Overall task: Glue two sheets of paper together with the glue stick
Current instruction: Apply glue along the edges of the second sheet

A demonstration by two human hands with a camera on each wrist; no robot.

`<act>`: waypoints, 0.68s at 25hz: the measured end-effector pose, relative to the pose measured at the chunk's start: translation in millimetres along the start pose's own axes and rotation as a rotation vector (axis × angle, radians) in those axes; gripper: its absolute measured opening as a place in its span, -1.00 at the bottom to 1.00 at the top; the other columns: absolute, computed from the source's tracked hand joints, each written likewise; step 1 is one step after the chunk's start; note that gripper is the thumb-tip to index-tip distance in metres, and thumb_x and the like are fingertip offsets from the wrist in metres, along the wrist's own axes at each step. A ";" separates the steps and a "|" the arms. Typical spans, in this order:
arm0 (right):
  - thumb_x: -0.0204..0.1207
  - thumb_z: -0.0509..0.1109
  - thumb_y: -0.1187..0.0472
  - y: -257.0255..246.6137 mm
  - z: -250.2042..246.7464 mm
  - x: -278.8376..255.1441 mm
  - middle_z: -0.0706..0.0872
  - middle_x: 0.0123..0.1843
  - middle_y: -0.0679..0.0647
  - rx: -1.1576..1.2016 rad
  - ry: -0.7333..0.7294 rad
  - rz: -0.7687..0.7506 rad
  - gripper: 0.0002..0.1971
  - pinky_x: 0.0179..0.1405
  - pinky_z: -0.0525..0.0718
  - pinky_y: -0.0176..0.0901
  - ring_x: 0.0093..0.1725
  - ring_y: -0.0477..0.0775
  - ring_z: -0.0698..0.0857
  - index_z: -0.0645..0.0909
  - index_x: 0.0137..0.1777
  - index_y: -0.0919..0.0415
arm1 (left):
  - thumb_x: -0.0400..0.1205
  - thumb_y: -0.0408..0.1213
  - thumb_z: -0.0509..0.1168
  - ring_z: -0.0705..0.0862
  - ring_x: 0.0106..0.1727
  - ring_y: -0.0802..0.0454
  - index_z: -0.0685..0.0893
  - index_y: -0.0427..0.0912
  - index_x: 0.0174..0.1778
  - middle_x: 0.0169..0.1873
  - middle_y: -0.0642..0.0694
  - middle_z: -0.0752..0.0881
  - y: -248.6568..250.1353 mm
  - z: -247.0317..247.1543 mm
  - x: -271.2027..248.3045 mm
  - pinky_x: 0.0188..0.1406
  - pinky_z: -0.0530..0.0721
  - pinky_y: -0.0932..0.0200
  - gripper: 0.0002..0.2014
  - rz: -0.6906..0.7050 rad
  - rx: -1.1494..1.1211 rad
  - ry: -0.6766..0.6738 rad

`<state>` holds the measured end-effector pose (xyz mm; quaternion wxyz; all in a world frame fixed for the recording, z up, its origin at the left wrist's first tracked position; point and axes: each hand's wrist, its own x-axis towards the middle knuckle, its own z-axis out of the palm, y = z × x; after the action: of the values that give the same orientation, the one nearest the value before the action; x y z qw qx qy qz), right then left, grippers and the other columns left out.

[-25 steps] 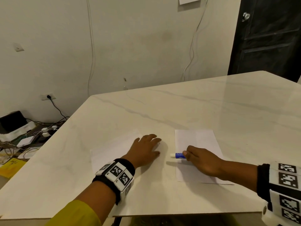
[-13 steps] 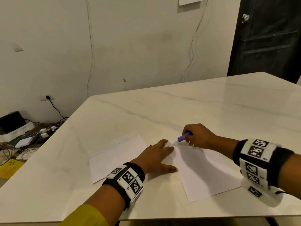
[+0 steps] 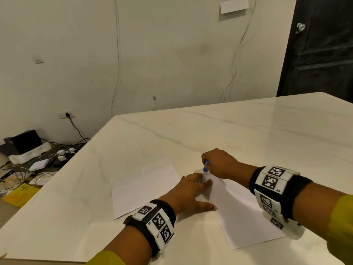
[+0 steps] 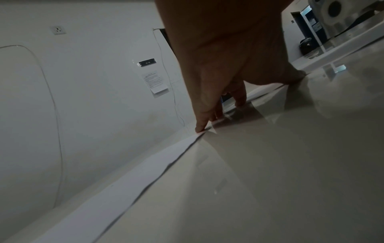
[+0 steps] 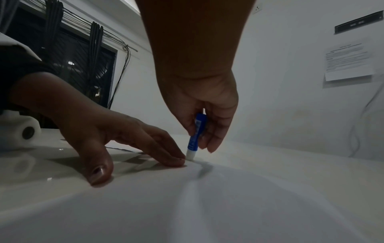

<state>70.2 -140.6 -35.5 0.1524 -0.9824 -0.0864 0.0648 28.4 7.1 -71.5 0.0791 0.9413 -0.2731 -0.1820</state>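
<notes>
Two white sheets lie on the marble table. The left sheet is flat and untouched except near its right edge. The right sheet lies skewed. My left hand rests flat with spread fingers, fingertips pressing the right sheet's near-left corner area. My right hand grips a blue glue stick, held nearly upright. In the right wrist view the glue stick has its white tip down on the paper right beside the fingertips of my left hand. The left wrist view shows the left sheet's edge.
The marble table stretches far and right of the sheets. Its left edge drops to a floor cluttered with cables, boxes and a yellow packet. A wall with a socket and a dark door stand behind.
My right hand has tipped the glue stick more upright at the right sheet's far corner. My left hand slid slightly further onto that sheet. A second ago the stick was at mid-sheet.
</notes>
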 end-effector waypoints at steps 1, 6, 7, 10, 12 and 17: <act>0.55 0.26 0.35 0.3 0.1 1.0 0.68 0.20 0.24 -0.008 -0.004 0.002 -0.79 -0.15 0.46 -0.14 -0.10 0.10 0.51 0.62 0.14 0.30 | 0.54 0.22 0.26 -0.01 0.67 -0.09 0.07 0.11 0.65 0.66 -0.06 0.01 0.5 -0.4 -0.7 0.68 -0.01 -0.08 -0.20 0.003 0.004 -0.001; 0.55 0.26 0.37 -3.4 -0.5 1.2 0.66 0.23 0.23 -0.054 -0.018 0.007 -0.77 -0.12 0.46 -0.16 -0.08 0.08 0.49 0.61 0.18 0.28 | 0.55 0.26 0.20 0.17 0.57 -0.14 0.07 0.09 0.65 0.58 -0.08 0.07 0.6 2.0 -3.8 0.65 0.13 -0.10 -0.20 0.026 0.083 0.024; 0.55 0.26 0.37 -4.3 -0.7 0.4 0.66 0.24 0.22 -0.063 -0.022 0.006 -0.76 -0.11 0.45 -0.17 -0.08 0.08 0.49 0.61 0.19 0.28 | 0.55 0.27 0.20 0.21 0.55 -0.14 0.07 0.09 0.65 0.56 -0.08 0.09 0.3 2.0 -3.6 0.63 0.20 -0.08 -0.20 0.026 0.089 0.027; 0.55 0.28 0.37 -5.7 -2.0 -3.9 0.65 0.26 0.22 -0.074 -0.045 0.003 -0.75 -0.09 0.46 -0.17 -0.03 0.11 0.55 0.61 0.21 0.28 | 0.52 0.29 0.22 0.30 0.45 -0.14 0.11 0.11 0.64 0.47 -0.08 0.16 -0.6 2.6 -3.2 0.53 0.37 -0.04 -0.20 0.028 0.079 0.045; 0.55 0.28 0.37 -5.4 -2.1 -6.7 0.65 0.26 0.22 -0.085 -0.046 -0.005 -0.74 -0.09 0.47 -0.17 -0.03 0.11 0.55 0.61 0.21 0.27 | 0.51 0.29 0.23 0.31 0.42 -0.14 0.11 0.12 0.63 0.45 -0.08 0.17 -1.2 2.9 -2.7 0.50 0.41 -0.04 -0.20 0.032 0.072 0.047; 0.53 0.25 0.42 -7.5 -1.0 -7.3 0.64 0.26 0.22 -0.103 -0.031 -0.003 -0.71 -0.11 0.44 -0.17 -0.07 0.08 0.48 0.59 0.23 0.27 | 0.52 0.29 0.23 0.27 0.48 -0.14 0.09 0.14 0.64 0.49 -0.08 0.14 -1.9 4.0 -1.7 0.56 0.33 -0.05 -0.19 0.026 0.059 0.037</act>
<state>62.1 -135.2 -31.5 0.1003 -0.9877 -0.0933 0.0752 26.4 9.4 -75.2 0.0587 0.9428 -0.2893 -0.1551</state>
